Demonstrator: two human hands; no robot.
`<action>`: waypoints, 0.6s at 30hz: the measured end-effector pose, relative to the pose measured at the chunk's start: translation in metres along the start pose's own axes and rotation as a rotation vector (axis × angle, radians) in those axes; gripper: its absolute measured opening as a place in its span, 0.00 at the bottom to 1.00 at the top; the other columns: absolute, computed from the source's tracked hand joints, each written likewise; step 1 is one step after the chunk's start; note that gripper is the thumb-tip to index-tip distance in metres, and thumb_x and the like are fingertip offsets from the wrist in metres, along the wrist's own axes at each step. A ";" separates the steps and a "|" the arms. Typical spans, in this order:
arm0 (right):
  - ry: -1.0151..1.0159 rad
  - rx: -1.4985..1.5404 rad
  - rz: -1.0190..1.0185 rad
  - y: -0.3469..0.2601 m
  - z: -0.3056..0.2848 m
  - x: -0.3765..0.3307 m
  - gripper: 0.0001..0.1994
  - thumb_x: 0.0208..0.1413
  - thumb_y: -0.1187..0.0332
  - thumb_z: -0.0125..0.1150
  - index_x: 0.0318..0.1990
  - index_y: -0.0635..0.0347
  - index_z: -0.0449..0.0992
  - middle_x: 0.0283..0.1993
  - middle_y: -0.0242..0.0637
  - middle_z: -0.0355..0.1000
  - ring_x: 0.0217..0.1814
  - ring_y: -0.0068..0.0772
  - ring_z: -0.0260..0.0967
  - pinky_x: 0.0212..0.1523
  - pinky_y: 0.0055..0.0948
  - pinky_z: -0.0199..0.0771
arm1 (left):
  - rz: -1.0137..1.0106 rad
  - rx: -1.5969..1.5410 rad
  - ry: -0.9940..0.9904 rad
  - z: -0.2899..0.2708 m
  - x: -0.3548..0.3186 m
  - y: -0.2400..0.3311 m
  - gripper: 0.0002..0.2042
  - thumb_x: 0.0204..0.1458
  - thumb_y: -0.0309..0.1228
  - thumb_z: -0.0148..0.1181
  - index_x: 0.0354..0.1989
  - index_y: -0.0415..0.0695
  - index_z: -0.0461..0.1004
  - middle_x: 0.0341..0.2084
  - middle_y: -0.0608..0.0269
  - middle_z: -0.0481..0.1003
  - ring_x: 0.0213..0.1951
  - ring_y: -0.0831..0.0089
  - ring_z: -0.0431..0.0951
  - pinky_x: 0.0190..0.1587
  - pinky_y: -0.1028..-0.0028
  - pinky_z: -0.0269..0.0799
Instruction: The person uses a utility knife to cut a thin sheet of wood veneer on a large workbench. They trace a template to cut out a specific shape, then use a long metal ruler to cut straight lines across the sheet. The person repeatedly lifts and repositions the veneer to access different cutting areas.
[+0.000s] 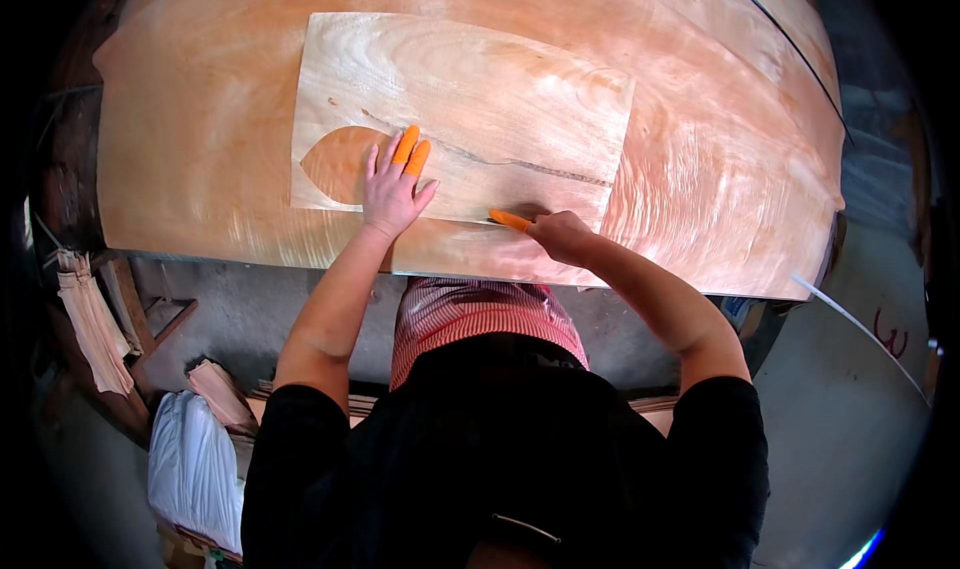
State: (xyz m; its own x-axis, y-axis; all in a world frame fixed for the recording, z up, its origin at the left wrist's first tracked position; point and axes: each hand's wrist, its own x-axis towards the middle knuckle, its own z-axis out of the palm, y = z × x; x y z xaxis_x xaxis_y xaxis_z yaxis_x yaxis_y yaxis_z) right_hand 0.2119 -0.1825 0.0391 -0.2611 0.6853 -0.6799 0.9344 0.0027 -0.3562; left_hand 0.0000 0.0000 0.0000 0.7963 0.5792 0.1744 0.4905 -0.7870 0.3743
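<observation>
A pale, rectangular wood veneer sheet lies on top of larger reddish veneer. Near its left end is a pointed-oval cutout or patch, redder than the sheet around it. A dark, uneven streak crosses the sheet towards its right edge. My left hand rests on the sheet beside the oval, fingers spread, with orange covers on two of them. At the sheet's near edge my right hand is closed, its orange-covered index finger stretched leftwards. A small dark tip shows by that finger; the rest of what I grip is hidden.
A thin dark strip crosses the large veneer at the far right. A white strip sticks out at the right. Below left are hanging veneer scraps, a wooden frame and a white plastic-wrapped bundle.
</observation>
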 end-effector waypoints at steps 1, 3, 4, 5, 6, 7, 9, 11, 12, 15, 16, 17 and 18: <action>0.010 -0.004 -0.003 0.003 0.001 -0.004 0.12 0.44 0.75 0.45 0.39 0.57 0.68 0.29 0.42 0.68 0.31 0.42 0.69 0.29 0.36 0.70 | 0.000 -0.007 0.003 -0.001 0.000 0.001 0.26 0.40 0.43 0.56 0.49 0.48 0.62 0.53 0.60 0.57 0.56 0.64 0.55 0.56 0.56 0.44; 0.004 -0.016 -0.005 0.011 0.001 -0.010 0.11 0.44 0.75 0.45 0.38 0.58 0.68 0.28 0.43 0.68 0.30 0.42 0.69 0.28 0.36 0.70 | -0.001 -0.015 0.006 0.000 0.001 0.002 0.26 0.40 0.42 0.56 0.49 0.48 0.63 0.53 0.60 0.58 0.56 0.64 0.55 0.56 0.56 0.45; -0.012 -0.025 -0.002 0.017 0.000 -0.012 0.11 0.44 0.75 0.45 0.38 0.58 0.68 0.28 0.43 0.68 0.30 0.42 0.69 0.27 0.36 0.70 | -0.003 -0.017 0.007 0.001 0.002 0.002 0.26 0.40 0.42 0.56 0.49 0.48 0.63 0.53 0.61 0.58 0.56 0.64 0.55 0.56 0.56 0.45; -0.027 -0.034 0.000 0.024 -0.001 -0.013 0.11 0.44 0.75 0.45 0.37 0.58 0.69 0.28 0.43 0.68 0.30 0.41 0.69 0.27 0.36 0.70 | -0.005 -0.019 0.009 0.002 0.003 0.001 0.26 0.39 0.42 0.56 0.49 0.48 0.63 0.53 0.61 0.58 0.56 0.64 0.55 0.56 0.56 0.45; -0.040 -0.068 -0.006 0.031 -0.003 -0.017 0.11 0.44 0.75 0.45 0.37 0.58 0.69 0.28 0.43 0.68 0.30 0.41 0.69 0.27 0.36 0.70 | -0.004 -0.018 0.012 0.003 0.006 0.001 0.26 0.39 0.42 0.56 0.49 0.48 0.63 0.53 0.61 0.57 0.56 0.64 0.55 0.56 0.56 0.45; -0.053 -0.102 -0.012 0.040 -0.005 -0.019 0.11 0.44 0.75 0.45 0.37 0.59 0.69 0.28 0.43 0.68 0.30 0.41 0.69 0.26 0.36 0.70 | -0.003 -0.017 0.016 0.004 0.008 0.001 0.26 0.39 0.42 0.56 0.49 0.48 0.63 0.53 0.61 0.57 0.56 0.64 0.55 0.56 0.56 0.45; -0.116 -0.195 -0.028 0.053 -0.015 -0.023 0.11 0.44 0.75 0.46 0.37 0.57 0.69 0.28 0.41 0.68 0.30 0.39 0.69 0.26 0.35 0.70 | -0.006 -0.010 0.010 0.004 0.009 -0.001 0.26 0.39 0.42 0.57 0.49 0.48 0.63 0.53 0.61 0.57 0.56 0.64 0.55 0.56 0.56 0.45; -0.127 -0.171 -0.016 0.067 -0.024 -0.030 0.12 0.43 0.76 0.46 0.37 0.58 0.69 0.27 0.41 0.67 0.29 0.40 0.69 0.28 0.35 0.70 | -0.013 0.003 -0.007 0.004 0.007 -0.002 0.26 0.39 0.42 0.57 0.49 0.48 0.63 0.53 0.61 0.58 0.56 0.64 0.55 0.56 0.56 0.45; -0.124 -0.221 -0.039 0.075 -0.031 -0.034 0.12 0.43 0.76 0.46 0.38 0.57 0.69 0.28 0.41 0.67 0.29 0.40 0.69 0.28 0.35 0.70 | -0.011 0.017 -0.017 0.004 0.007 -0.003 0.26 0.39 0.42 0.57 0.49 0.47 0.63 0.53 0.61 0.58 0.56 0.64 0.55 0.57 0.56 0.44; -0.164 -0.273 -0.035 0.111 -0.032 -0.042 0.15 0.45 0.76 0.44 0.42 0.51 0.68 0.28 0.40 0.68 0.31 0.42 0.69 0.29 0.36 0.70 | 0.011 0.018 -0.025 0.005 0.008 -0.003 0.27 0.38 0.40 0.57 0.50 0.46 0.63 0.54 0.58 0.56 0.57 0.62 0.52 0.56 0.57 0.43; -0.150 -0.268 -0.074 0.118 -0.041 -0.047 0.14 0.44 0.76 0.44 0.40 0.53 0.68 0.28 0.41 0.68 0.31 0.43 0.68 0.29 0.36 0.70 | -0.006 0.036 -0.021 0.003 0.008 -0.002 0.26 0.39 0.42 0.57 0.49 0.47 0.64 0.52 0.61 0.59 0.56 0.64 0.55 0.56 0.56 0.44; -0.135 -0.264 -0.112 0.124 -0.049 -0.054 0.13 0.44 0.76 0.44 0.39 0.54 0.68 0.29 0.42 0.68 0.30 0.43 0.68 0.29 0.37 0.69 | -0.002 0.031 -0.019 0.003 0.008 -0.002 0.26 0.39 0.42 0.57 0.49 0.47 0.64 0.52 0.61 0.59 0.56 0.64 0.55 0.56 0.56 0.44; -0.130 -0.247 -0.090 0.125 -0.055 -0.058 0.11 0.44 0.76 0.44 0.37 0.55 0.68 0.29 0.42 0.68 0.30 0.44 0.68 0.29 0.37 0.69 | -0.006 0.031 -0.014 0.001 0.007 -0.003 0.26 0.39 0.42 0.56 0.49 0.47 0.64 0.52 0.60 0.59 0.56 0.64 0.55 0.56 0.56 0.45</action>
State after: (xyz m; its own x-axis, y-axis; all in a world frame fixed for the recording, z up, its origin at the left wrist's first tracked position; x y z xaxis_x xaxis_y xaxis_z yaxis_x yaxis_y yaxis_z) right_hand 0.3573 -0.1815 0.0691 -0.3593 0.5749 -0.7351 0.9327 0.2474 -0.2624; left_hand 0.0040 0.0064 -0.0009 0.7982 0.5810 0.1590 0.5058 -0.7898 0.3469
